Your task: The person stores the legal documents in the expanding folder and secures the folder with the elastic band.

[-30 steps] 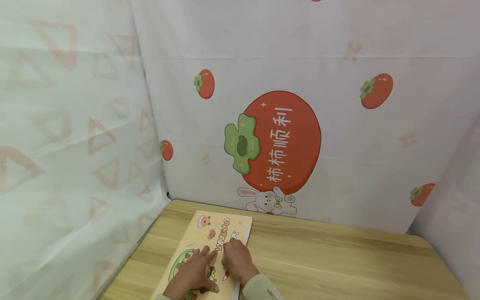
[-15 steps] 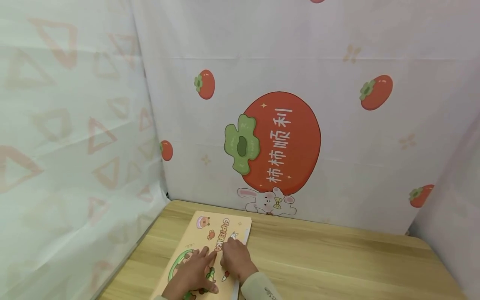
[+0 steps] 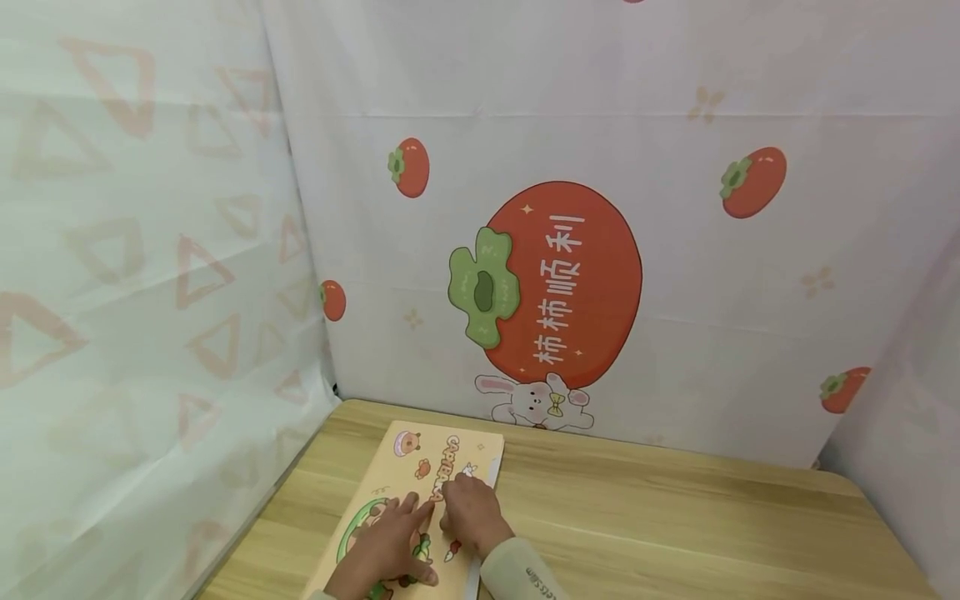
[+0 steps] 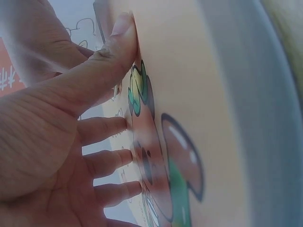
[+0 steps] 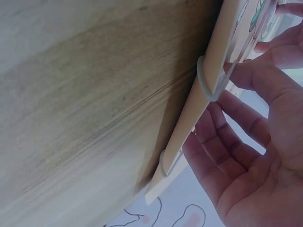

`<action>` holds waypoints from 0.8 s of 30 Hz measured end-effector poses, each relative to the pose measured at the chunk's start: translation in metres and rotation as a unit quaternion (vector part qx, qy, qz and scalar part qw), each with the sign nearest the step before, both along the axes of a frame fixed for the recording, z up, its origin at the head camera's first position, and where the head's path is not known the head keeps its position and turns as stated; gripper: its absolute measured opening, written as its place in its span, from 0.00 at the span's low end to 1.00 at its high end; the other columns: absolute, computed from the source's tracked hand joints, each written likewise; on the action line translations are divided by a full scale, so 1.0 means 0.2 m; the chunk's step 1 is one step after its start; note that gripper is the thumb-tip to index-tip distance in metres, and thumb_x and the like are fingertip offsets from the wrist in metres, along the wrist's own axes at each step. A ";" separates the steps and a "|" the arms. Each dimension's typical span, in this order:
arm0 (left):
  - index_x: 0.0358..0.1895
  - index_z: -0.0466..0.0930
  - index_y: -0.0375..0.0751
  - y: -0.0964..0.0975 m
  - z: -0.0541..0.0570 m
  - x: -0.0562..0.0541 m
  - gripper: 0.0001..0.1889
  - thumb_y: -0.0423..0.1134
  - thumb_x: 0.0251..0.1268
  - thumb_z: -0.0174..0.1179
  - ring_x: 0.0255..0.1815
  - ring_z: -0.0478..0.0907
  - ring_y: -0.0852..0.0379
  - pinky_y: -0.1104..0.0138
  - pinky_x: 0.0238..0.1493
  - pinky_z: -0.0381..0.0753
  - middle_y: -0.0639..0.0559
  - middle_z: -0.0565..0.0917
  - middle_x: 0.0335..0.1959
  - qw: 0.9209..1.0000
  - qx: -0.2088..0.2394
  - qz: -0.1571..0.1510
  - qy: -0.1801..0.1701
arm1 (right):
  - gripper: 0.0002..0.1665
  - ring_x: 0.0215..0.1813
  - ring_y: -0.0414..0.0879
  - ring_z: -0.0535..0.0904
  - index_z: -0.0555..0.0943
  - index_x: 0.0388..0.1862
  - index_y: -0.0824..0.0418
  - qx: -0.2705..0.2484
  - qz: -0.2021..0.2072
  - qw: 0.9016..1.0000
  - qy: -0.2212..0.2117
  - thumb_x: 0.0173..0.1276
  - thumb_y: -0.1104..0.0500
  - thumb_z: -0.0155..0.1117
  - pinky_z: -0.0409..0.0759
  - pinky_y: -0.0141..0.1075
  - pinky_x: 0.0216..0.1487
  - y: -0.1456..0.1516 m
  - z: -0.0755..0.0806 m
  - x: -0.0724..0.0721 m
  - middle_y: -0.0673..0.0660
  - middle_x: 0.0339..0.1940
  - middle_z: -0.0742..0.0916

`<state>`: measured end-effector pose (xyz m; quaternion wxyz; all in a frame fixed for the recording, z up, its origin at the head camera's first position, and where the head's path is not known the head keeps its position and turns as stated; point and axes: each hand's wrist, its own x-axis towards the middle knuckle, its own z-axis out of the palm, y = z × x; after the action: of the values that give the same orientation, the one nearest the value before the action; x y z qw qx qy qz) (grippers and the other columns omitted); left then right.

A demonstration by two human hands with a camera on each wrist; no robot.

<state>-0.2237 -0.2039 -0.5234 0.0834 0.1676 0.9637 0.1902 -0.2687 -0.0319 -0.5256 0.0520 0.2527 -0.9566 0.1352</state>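
A flat, cream, book-like item (image 3: 397, 475) with a cartoon cover lettered CAPYBARA lies on the table. My left hand (image 3: 386, 542) rests on this cover with spread fingers, and in the left wrist view its thumb and fingertips touch the print. Over the right part of the cover, my right hand (image 3: 474, 512) is bent at the fingers. In the right wrist view, its thumb and forefinger pinch a pale loop (image 5: 203, 85) that wraps round the item's edge. Farther along that edge sits a second pale loop (image 5: 163, 165), near the other curled fingers.
The wooden table (image 3: 660, 525) extends to the right of the item. Behind it hangs a white cloth (image 3: 675, 333) printed with persimmons and a rabbit. A triangle-patterned cloth (image 3: 150, 333) closes off the left side.
My right hand has shifted slightly to the left, its sleeve turning so that more of the lettering shows. The left hand and the item stay in place.
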 end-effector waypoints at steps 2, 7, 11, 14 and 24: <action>0.74 0.73 0.40 0.00 0.00 0.00 0.55 0.59 0.37 0.82 0.69 0.61 0.17 0.21 0.46 0.65 0.30 0.68 0.72 1.000 0.002 -0.001 0.000 | 0.10 0.28 0.42 0.72 0.87 0.33 0.58 0.003 -0.002 1.000 0.000 0.53 0.61 0.80 0.78 0.37 0.33 0.00 0.00 0.00 0.49 0.26 0.78; 0.74 0.73 0.40 0.00 0.00 0.00 0.55 0.59 0.38 0.82 0.69 0.60 0.17 0.19 0.47 0.62 0.29 0.67 0.73 1.000 0.007 0.002 -0.003 | 0.12 0.29 0.42 0.72 0.88 0.36 0.58 0.010 -0.006 1.000 0.002 0.54 0.58 0.81 0.78 0.37 0.34 0.00 0.01 0.01 0.49 0.27 0.78; 0.74 0.73 0.41 0.00 0.00 0.01 0.55 0.59 0.38 0.82 0.69 0.60 0.17 0.18 0.48 0.60 0.29 0.67 0.73 1.000 0.009 0.006 -0.003 | 0.13 0.30 0.42 0.73 0.89 0.38 0.57 0.014 -0.007 1.000 0.000 0.54 0.57 0.81 0.78 0.37 0.35 0.00 0.00 0.01 0.49 0.28 0.79; 0.74 0.73 0.41 0.00 -0.01 0.01 0.55 0.59 0.37 0.82 0.69 0.60 0.17 0.18 0.49 0.60 0.29 0.67 0.73 1.000 0.008 0.009 -0.003 | 0.13 0.30 0.41 0.73 0.89 0.39 0.56 0.010 -0.003 1.000 -0.002 0.54 0.57 0.81 0.78 0.37 0.35 0.00 0.00 0.01 0.49 0.28 0.79; 0.74 0.73 0.40 -0.01 -0.01 0.00 0.56 0.60 0.37 0.82 0.69 0.61 0.17 0.18 0.48 0.60 0.28 0.67 0.72 1.000 0.009 0.009 -0.002 | 0.10 0.29 0.41 0.69 0.88 0.36 0.53 0.011 0.015 1.000 0.008 0.55 0.58 0.79 0.73 0.35 0.31 0.01 0.00 0.01 0.47 0.27 0.76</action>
<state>-0.2243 -0.2060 -0.5246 0.0822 0.1596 0.9633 0.1995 -0.2664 -0.0302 -0.5263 0.0553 0.2685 -0.9538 0.1234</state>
